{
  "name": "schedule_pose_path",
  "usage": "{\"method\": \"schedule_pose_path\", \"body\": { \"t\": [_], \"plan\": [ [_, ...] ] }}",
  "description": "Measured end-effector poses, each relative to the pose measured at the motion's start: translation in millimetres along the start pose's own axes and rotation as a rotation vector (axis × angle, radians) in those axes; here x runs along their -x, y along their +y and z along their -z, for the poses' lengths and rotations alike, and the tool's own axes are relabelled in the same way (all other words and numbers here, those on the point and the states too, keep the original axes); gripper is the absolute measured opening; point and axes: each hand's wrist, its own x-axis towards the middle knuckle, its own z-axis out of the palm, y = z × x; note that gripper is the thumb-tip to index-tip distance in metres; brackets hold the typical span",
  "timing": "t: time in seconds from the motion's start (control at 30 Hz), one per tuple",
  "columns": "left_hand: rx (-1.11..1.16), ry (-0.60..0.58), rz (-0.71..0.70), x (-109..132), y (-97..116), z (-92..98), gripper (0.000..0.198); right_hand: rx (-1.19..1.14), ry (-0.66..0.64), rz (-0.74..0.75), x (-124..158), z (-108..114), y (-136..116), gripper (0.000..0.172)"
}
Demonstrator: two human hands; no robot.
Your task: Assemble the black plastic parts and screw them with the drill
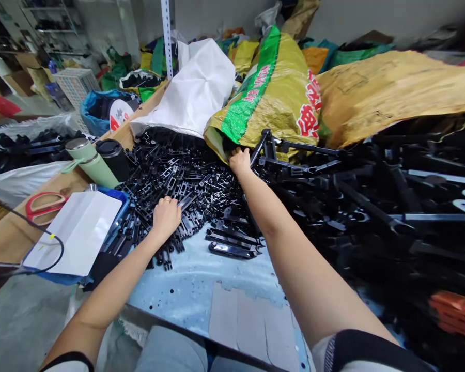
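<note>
From the head camera, a blue worktable (201,279) is heaped with small black plastic parts (178,175). The left hand (165,217) lies palm down on the near edge of this heap, fingers curled loosely over the pieces; a ring shows on one finger, and whether the hand grips any single piece cannot be told. A few longer black strips (232,243) lie just beside it on the bare blue surface.

The right hand (240,161) reaches farther back, its fingers tucked under the open mouth of a yellow and green woven sack (275,93); what they close on is hidden. A white sack (197,88) lies just left of that one, also spilling parts onto the table. To the right sits a pile of larger black frame pieces (372,196), under a brown sack (395,88).

At the left edge stand a green flask (91,160) and a black tumbler (114,157), touching each other, near red scissors (44,202) and a white folder (77,230).
</note>
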Motion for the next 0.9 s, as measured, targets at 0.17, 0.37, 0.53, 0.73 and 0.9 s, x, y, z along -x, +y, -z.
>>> {"method": "schedule_pose_path", "body": {
  "t": [0.17,0.37,0.53,0.73,0.9],
  "plan": [
    [-0.087,-0.107,0.005,2,5,-5.7,0.029,-0.031,0.032,0.02,5,13,-12,0.044],
    [0.177,0.022,0.095,12,4,-5.0,0.031,-0.271,0.089,0.136,93,55,-79,0.033],
    [0.545,0.096,-0.129,45,36,6.5,0.032,-1.038,-0.198,0.014,189,76,-132,0.049],
    [0.204,0.15,0.299,11,0,9.4,0.032,-1.067,-0.151,-0.15,259,98,-113,0.047],
    [0.069,0.026,0.321,-24,-53,7.8,0.03,-0.815,-0.27,-0.143,338,123,-90,0.04]
  ]
}}
